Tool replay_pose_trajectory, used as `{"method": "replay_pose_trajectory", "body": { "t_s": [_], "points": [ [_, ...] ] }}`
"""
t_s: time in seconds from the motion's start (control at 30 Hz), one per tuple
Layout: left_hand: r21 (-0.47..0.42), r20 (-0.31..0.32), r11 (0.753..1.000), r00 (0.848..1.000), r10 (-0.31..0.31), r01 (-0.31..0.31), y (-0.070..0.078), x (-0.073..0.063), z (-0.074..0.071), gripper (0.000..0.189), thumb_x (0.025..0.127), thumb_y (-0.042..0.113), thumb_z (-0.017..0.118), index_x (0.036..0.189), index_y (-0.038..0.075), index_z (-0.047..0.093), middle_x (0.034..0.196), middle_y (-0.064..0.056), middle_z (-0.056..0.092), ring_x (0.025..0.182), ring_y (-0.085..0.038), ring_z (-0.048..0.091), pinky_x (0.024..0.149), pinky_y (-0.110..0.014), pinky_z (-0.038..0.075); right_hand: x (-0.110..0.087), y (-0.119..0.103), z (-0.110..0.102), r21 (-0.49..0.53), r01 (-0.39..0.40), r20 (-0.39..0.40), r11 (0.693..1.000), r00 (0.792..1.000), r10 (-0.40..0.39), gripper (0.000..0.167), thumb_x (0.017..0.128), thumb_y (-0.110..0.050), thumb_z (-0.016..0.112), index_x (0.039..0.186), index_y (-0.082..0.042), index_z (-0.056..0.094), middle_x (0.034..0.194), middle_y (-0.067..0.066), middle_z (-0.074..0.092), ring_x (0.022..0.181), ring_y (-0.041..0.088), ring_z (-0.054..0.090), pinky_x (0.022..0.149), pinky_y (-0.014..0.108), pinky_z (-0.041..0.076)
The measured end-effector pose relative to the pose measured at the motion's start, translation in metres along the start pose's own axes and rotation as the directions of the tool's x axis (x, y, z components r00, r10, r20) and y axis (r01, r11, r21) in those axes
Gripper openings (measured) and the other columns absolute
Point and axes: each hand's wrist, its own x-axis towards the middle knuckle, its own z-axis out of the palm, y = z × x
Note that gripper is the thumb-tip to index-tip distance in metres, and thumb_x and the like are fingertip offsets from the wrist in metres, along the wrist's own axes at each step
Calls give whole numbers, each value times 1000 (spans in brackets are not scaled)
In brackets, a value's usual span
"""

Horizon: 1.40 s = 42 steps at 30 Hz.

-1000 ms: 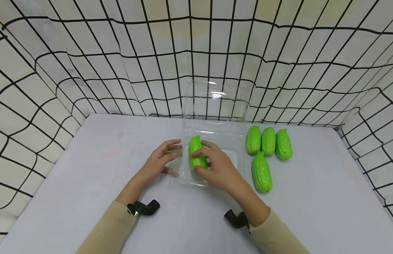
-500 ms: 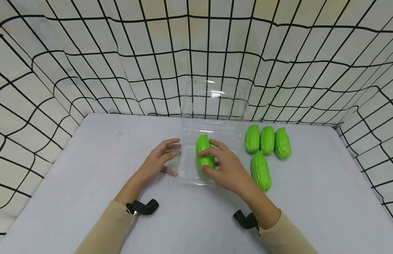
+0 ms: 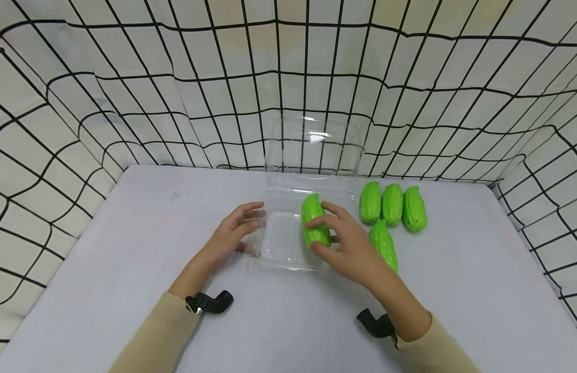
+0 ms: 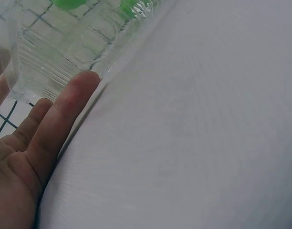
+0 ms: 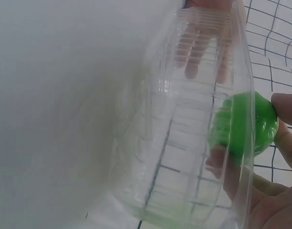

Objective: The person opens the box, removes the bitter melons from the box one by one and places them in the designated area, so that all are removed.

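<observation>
My right hand [image 3: 351, 251] grips a bright green, ridged gourd [image 3: 312, 217] over the right half of a clear plastic clamshell box [image 3: 282, 243]. In the right wrist view the gourd [image 5: 251, 119] is between thumb and fingers, partly seen through the box's clear wall [image 5: 184, 162]. My left hand [image 3: 232, 233] is at the box's left side, fingers spread and relaxed along the outer wall; the left wrist view has a fingertip right at the box edge. The box's lid [image 3: 316, 142] stands up at the back, against the netting.
Three similar gourds [image 3: 393, 207] lie in a row right of the box, and one more gourd [image 3: 383, 246] lies in front of them, partly hidden by my right hand. Black grid netting [image 3: 199, 93] over white walls borders the white table [image 3: 167, 228] at the back and sides.
My right hand has moved to the right with the gourd, from the left part of the box to its right part. The left hand has stayed at the box's left side.
</observation>
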Motion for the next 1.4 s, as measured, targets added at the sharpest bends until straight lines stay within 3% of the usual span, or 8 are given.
{"method": "replay_pose_trajectory", "body": {
  "t_s": [0.9,1.4],
  "points": [
    [-4,1,1000,1000,-2,2,2,-1,1,47,104,20,50,150,20,41,149,-7,44,135,-35,44,66,-46,63,-24,13,-30,-71,0,-49,997,999,-4,28,89,-19,75,116,-23,68,158,6,35,134,33,50,88,42,60],
    [-17,8,1000,1000,10,-10,0,0,0,48,104,18,49,151,14,39,150,-13,43,136,-39,42,65,-46,62,-40,20,-47,-107,-10,-93,994,996,0,30,88,-18,76,116,-23,69,157,8,38,130,35,54,86,44,60]
  ]
}}
